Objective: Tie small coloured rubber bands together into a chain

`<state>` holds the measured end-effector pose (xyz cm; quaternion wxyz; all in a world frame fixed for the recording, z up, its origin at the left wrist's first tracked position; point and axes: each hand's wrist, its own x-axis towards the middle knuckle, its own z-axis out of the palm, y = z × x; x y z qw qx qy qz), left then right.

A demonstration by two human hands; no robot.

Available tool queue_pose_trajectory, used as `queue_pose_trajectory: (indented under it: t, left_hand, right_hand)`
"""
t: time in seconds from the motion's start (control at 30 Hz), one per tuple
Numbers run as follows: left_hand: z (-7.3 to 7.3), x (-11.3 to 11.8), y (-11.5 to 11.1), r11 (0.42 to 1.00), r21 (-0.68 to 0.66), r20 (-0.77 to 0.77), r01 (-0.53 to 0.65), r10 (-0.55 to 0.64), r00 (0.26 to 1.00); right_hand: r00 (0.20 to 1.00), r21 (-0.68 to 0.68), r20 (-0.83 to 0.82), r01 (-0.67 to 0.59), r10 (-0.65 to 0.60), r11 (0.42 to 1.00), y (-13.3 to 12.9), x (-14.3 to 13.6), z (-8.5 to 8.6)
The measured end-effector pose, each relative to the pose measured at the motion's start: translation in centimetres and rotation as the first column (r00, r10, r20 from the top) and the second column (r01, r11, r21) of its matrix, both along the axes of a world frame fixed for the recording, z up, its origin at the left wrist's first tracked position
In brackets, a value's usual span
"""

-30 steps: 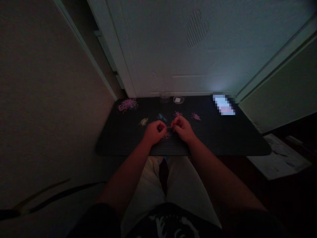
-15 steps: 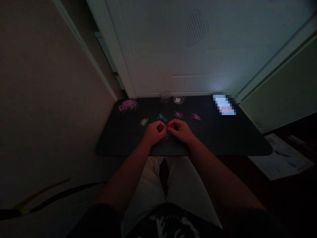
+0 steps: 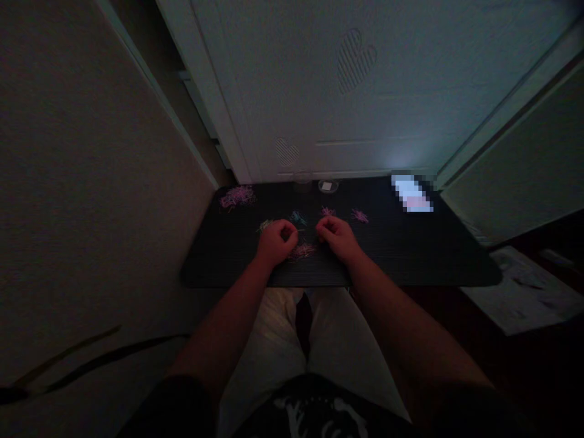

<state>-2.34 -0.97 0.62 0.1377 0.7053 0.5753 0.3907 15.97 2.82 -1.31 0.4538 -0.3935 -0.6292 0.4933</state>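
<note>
The room is dim. A dark ribbed mat [image 3: 410, 255] lies on a low table before me. My left hand [image 3: 274, 241] is curled, pinching a thin pale strand that sticks out toward the right. My right hand [image 3: 336, 236] rests curled a little to the right, fingers closed; whether it holds anything is too dark to tell. Between the hands lies a small pink pile [image 3: 302, 250] of thin pieces. Beyond the hands sit small sorted piles: yellowish [image 3: 263, 225], blue [image 3: 298, 216], pink [image 3: 327, 212] and another pink [image 3: 360, 215].
A larger mixed pink heap [image 3: 236, 196] sits at the mat's far left corner. A clear cup [image 3: 302, 180] and a small round dish [image 3: 327, 185] stand at the far edge against a white door. A lit, blurred screen [image 3: 412, 193] lies far right. Papers [image 3: 524, 289] lie right of the table.
My hands, close together before, have drawn apart. The left moved left with a strand, and the pink pile between them is now uncovered. The view shifted slightly.
</note>
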Motion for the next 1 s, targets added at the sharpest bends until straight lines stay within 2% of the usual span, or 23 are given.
queue_pose_trajectory:
  t: [0.17, 0.3, 0.43, 0.53, 0.63, 0.83, 1.0]
  left_hand:
    - [0.7, -4.7, 0.8, 0.985, -0.017, -0.138, -0.17, 0.166, 0.976]
    - [0.1, -7.3, 1.2, 0.965, -0.024, -0.195, -0.26, 0.25, 0.948]
    - [-0.9, -7.6, 1.1, 0.958, -0.068, -0.145, -0.28, 0.269, 0.952]
    - [-1.1, -7.5, 1.0, 0.957, -0.069, -0.118, -0.281, 0.272, 0.955]
    - [-1.1, -7.6, 1.0, 0.956, -0.038, -0.111, -0.291, 0.286, 0.952]
    - [-1.1, -7.8, 0.9, 0.94, 0.077, -0.07, -0.333, 0.338, 0.939]
    - [-0.9, -7.4, 0.5, 0.937, 0.151, -0.069, -0.316, 0.329, 0.942]
  right_hand:
    - [1.0, 0.016, 0.012, -0.015, 0.014, 1.0, 0.0, -0.2, -0.1]
    - [0.982, 0.143, 0.189, -0.017, -0.01, 0.99, -0.1, -0.5, -0.4]
    - [0.935, 0.305, 0.355, -0.107, -0.009, 0.947, -0.3, -0.6, -0.3]
    - [0.9, 0.32, 0.426, -0.246, 0.092, 0.915, -0.6, -0.5, -0.1]
    - [0.867, 0.312, 0.48, -0.312, 0.135, 0.897, -0.7, -0.4, 0.1]
    - [0.841, 0.337, 0.531, -0.32, 0.102, 0.885, -0.6, -0.5, -0.1]
    - [0.879, 0.313, 0.469, -0.256, 0.085, 0.915, -0.5, -0.4, 0.0]
